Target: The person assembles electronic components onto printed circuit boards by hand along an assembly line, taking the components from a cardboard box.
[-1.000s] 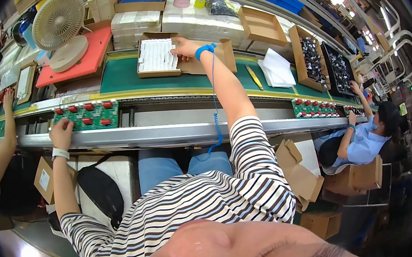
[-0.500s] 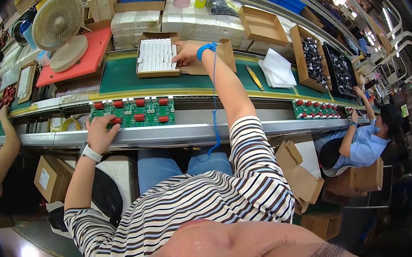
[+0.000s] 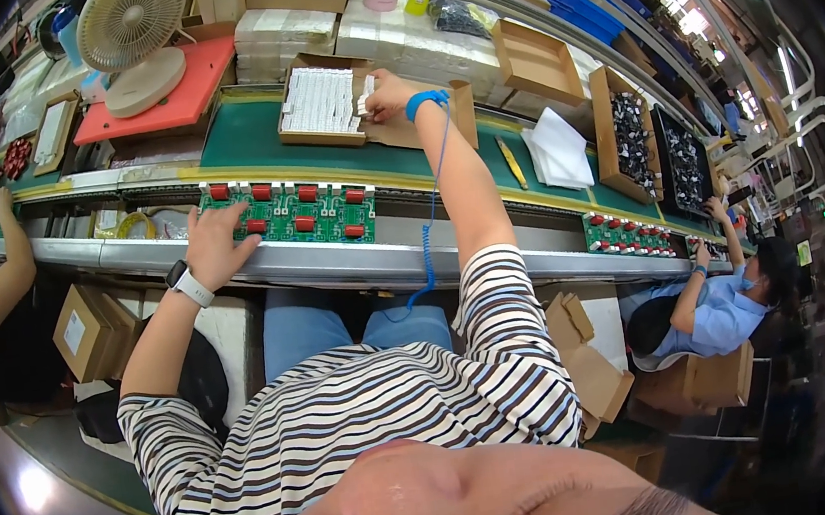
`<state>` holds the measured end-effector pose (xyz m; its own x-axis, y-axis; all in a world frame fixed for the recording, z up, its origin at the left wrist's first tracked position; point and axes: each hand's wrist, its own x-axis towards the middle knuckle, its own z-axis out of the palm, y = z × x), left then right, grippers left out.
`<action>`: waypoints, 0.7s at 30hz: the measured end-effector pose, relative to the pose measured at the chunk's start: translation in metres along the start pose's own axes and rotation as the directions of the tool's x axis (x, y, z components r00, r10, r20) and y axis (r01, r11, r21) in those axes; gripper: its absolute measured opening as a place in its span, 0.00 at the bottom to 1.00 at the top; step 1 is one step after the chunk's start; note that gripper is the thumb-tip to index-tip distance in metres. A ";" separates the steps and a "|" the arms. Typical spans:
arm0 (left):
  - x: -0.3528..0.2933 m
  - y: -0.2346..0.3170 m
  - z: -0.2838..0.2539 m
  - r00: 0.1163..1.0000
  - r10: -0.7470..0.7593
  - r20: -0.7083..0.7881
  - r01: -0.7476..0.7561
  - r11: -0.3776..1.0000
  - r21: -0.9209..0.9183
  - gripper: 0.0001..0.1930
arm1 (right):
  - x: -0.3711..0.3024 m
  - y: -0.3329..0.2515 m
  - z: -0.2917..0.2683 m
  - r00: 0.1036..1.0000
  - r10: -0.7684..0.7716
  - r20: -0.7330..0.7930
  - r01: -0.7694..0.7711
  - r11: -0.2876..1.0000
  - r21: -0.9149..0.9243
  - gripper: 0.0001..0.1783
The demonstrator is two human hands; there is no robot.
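A green circuit board (image 3: 333,216) carrying several red box-shaped components lies on the metal rails before me. My left hand (image 3: 215,243) rests over its left end, fingers stretched out and touching it. Further off, my right hand (image 3: 394,97) pinches a few small white block-shaped parts (image 3: 367,95) at the right side of an open cardboard box (image 3: 320,139). Rows of similar white parts (image 3: 320,98) fill most of that box. A blue wrist strap (image 3: 426,103) with a coiled cord circles my right wrist.
Yellow tweezers (image 3: 511,163) and white sheets (image 3: 558,150) lie right of the box. Beyond are a box of dark parts (image 3: 629,139) and another board (image 3: 626,233). A fan (image 3: 137,45) stands at far left. Co-workers sit on both sides; the blue cord hangs across the rails.
My right hand has drawn white parts away from the rows, slightly rightward. The circuit board and my left hand have shifted a little to the right. The whole view has tilted slightly.
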<state>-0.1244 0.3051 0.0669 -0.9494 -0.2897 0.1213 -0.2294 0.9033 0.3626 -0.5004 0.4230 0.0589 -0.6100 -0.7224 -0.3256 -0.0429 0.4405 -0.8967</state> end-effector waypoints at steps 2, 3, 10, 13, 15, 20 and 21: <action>0.002 -0.001 -0.006 0.991 0.015 -0.135 -0.014 1.000 0.010 0.24 | -0.015 -0.011 0.001 0.999 -0.031 -0.026 0.030 0.998 -0.051 0.43; 0.006 -0.004 -0.010 0.994 0.024 -0.109 -0.031 0.997 -0.066 0.24 | -0.026 -0.019 0.004 0.996 -0.094 -0.007 0.094 0.995 0.015 0.42; 0.058 0.037 0.017 0.969 -0.194 0.155 0.187 0.157 -0.970 0.26 | -0.105 -0.047 0.087 0.881 -0.408 0.241 0.386 0.913 0.136 0.39; 0.075 0.036 0.033 0.964 0.063 0.259 0.261 -0.427 -0.866 0.24 | -0.123 -0.034 0.122 0.859 -0.484 0.169 0.500 0.863 -0.071 0.38; 0.073 0.039 0.036 0.963 0.028 0.267 0.253 -0.429 -0.867 0.23 | -0.134 -0.032 0.133 0.850 -0.504 0.153 0.524 0.837 -0.156 0.37; 0.070 0.039 0.042 0.953 -0.063 0.298 0.241 -0.444 -0.863 0.16 | -0.148 -0.036 0.132 0.833 -0.516 0.200 0.548 0.722 -0.423 0.37; 0.070 0.039 0.042 0.952 -0.060 0.299 0.243 -0.444 -0.862 0.16 | -0.150 -0.035 0.132 0.804 -0.567 0.178 0.573 0.663 -0.482 0.36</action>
<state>-0.2089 0.3328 0.0509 -0.9544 -0.2357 -0.1830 0.0564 -0.7447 0.6650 -0.3033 0.4454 0.1001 -0.3257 -0.9256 0.1930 -0.7592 0.1344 -0.6368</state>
